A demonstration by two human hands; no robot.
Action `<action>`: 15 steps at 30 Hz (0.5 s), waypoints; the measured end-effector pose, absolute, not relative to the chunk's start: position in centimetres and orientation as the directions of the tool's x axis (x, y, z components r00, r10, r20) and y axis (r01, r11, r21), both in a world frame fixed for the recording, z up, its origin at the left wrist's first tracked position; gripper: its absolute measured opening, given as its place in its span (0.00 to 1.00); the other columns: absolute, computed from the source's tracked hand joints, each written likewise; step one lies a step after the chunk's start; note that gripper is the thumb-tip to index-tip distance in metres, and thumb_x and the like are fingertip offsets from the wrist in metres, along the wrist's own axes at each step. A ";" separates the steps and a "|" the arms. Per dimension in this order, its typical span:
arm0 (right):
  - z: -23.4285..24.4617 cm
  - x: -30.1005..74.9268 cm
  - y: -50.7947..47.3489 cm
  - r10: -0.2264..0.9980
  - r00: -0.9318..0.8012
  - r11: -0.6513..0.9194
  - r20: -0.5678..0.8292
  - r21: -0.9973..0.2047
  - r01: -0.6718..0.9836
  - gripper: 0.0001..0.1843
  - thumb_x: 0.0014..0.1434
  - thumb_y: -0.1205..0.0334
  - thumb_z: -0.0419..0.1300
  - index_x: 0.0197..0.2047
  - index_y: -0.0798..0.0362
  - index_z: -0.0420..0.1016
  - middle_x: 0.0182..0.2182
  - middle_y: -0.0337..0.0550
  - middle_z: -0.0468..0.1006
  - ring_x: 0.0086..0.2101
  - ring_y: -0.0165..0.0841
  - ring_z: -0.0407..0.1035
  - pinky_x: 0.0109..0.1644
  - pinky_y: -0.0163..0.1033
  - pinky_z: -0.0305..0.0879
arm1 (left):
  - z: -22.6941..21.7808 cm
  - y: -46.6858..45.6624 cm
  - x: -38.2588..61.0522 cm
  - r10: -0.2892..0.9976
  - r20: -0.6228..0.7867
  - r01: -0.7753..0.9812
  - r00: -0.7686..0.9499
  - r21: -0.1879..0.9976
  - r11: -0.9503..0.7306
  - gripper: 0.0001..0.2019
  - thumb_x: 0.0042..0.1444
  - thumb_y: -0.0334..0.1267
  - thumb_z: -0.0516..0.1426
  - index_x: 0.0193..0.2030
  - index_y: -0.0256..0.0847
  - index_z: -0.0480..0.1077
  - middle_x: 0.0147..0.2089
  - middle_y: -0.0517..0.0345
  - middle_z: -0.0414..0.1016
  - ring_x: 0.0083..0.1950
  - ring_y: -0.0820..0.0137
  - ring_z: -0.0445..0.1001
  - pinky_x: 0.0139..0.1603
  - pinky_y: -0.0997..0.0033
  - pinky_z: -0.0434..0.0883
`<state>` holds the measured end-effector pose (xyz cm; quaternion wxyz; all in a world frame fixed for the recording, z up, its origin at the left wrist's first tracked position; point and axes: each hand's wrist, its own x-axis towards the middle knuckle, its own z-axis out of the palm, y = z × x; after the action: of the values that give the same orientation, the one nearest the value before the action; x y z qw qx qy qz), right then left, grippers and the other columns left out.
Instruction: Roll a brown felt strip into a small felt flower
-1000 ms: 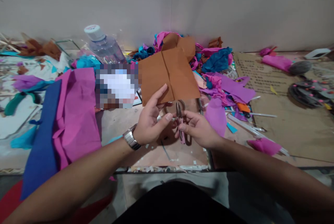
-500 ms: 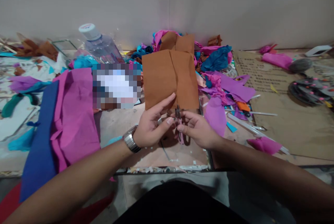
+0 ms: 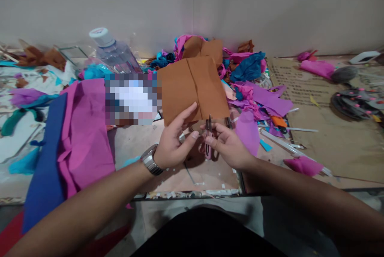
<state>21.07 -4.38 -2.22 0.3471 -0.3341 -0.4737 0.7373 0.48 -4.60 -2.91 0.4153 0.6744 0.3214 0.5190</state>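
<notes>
In the head view, my left hand (image 3: 175, 143) holds a creased sheet of brown paper (image 3: 192, 85) by its near edge. The index finger lies on top of the sheet, the thumb sits apart below the edge, and the other fingers are partly hidden under it. My right hand (image 3: 229, 145) grips small pink-handled scissors (image 3: 208, 139) between thumb and fingers, their tips pointing away from me. The blade tips are at the sheet's near edge, right of its crease; whether they touch it I cannot tell.
A blue and pink paper stack (image 3: 87, 133) lies at left, near green-handled pliers (image 3: 13, 123). A clear bottle (image 3: 117, 55) stands behind. Crumpled scraps (image 3: 249, 67) line the back. Cardboard (image 3: 330, 141), white sticks (image 3: 288, 147) and a dark pincushion-like round thing (image 3: 357, 105) are at right.
The brown sheet has turned and shifted a little left. The scissors have moved slightly right, and their tips now show at the sheet's edge. My left hand has barely moved.
</notes>
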 end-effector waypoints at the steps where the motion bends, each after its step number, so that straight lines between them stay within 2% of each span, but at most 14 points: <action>1: -2.4 21.0 -4.3 0.847 -0.505 -0.306 -0.163 -0.928 -0.213 0.27 0.62 0.45 0.71 0.57 0.49 0.70 0.33 0.36 0.78 0.29 0.30 0.77 0.27 0.33 0.66 | -3.0 -4.5 0.5 0.869 0.447 0.015 0.212 0.888 -0.460 0.33 0.69 0.37 0.60 0.79 0.47 0.57 0.79 0.44 0.61 0.75 0.53 0.69 0.75 0.49 0.70; 4: -2.8 21.0 -4.0 0.912 -0.383 -0.273 -0.148 -0.915 -0.298 0.23 0.65 0.43 0.67 0.53 0.48 0.70 0.30 0.33 0.72 0.27 0.27 0.73 0.26 0.32 0.59 | -3.3 -4.0 0.4 0.877 0.455 0.064 0.155 0.881 -0.469 0.31 0.70 0.38 0.60 0.78 0.47 0.60 0.79 0.44 0.60 0.74 0.53 0.70 0.75 0.48 0.70; 7: -2.8 21.3 -3.8 0.964 -0.258 -0.137 -0.060 -0.946 -0.293 0.17 0.68 0.46 0.65 0.52 0.47 0.69 0.27 0.28 0.63 0.21 0.23 0.59 0.25 0.32 0.55 | -3.6 -4.0 0.1 0.875 0.446 0.102 0.189 0.877 -0.469 0.33 0.68 0.39 0.61 0.78 0.47 0.58 0.79 0.44 0.61 0.74 0.51 0.70 0.74 0.47 0.72; 9: -2.5 21.7 -3.7 0.982 -0.172 0.045 0.074 -0.986 -0.163 0.18 0.66 0.51 0.67 0.54 0.45 0.68 0.29 0.30 0.64 0.24 0.25 0.59 0.29 0.34 0.59 | -3.7 -4.1 0.0 0.860 0.454 0.128 0.233 0.862 -0.490 0.36 0.66 0.39 0.62 0.79 0.48 0.58 0.79 0.45 0.61 0.76 0.50 0.66 0.75 0.45 0.71; 11: -2.1 22.4 -3.6 0.960 -0.142 0.249 0.241 -0.968 0.042 0.21 0.65 0.55 0.69 0.57 0.43 0.67 0.30 0.32 0.65 0.28 0.28 0.63 0.32 0.36 0.63 | -3.7 -4.3 -0.1 0.838 0.464 0.141 0.288 0.845 -0.516 0.38 0.65 0.39 0.63 0.80 0.50 0.56 0.80 0.46 0.59 0.78 0.49 0.63 0.77 0.45 0.69; 13: -1.8 23.1 -3.4 0.897 -0.229 0.428 0.377 -0.870 0.243 0.21 0.65 0.58 0.68 0.59 0.43 0.69 0.30 0.34 0.67 0.28 0.30 0.65 0.33 0.37 0.65 | -3.4 -4.6 -0.2 0.808 0.464 0.138 0.364 0.831 -0.539 0.41 0.63 0.39 0.64 0.81 0.51 0.54 0.81 0.48 0.57 0.79 0.49 0.62 0.79 0.46 0.65; 15: -1.6 23.9 -2.9 0.800 -0.366 0.596 0.476 -0.706 0.384 0.21 0.67 0.61 0.65 0.62 0.43 0.72 0.33 0.38 0.74 0.29 0.31 0.67 0.35 0.38 0.67 | -3.0 -4.8 -0.2 0.763 0.460 0.125 0.454 0.815 -0.565 0.45 0.62 0.39 0.65 0.82 0.49 0.49 0.82 0.48 0.54 0.80 0.50 0.59 0.81 0.48 0.61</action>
<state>23.93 -2.93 -1.61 0.4195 -0.3753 -0.7885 0.2477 -0.22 -4.79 -3.04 0.3664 0.7699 0.2883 0.4358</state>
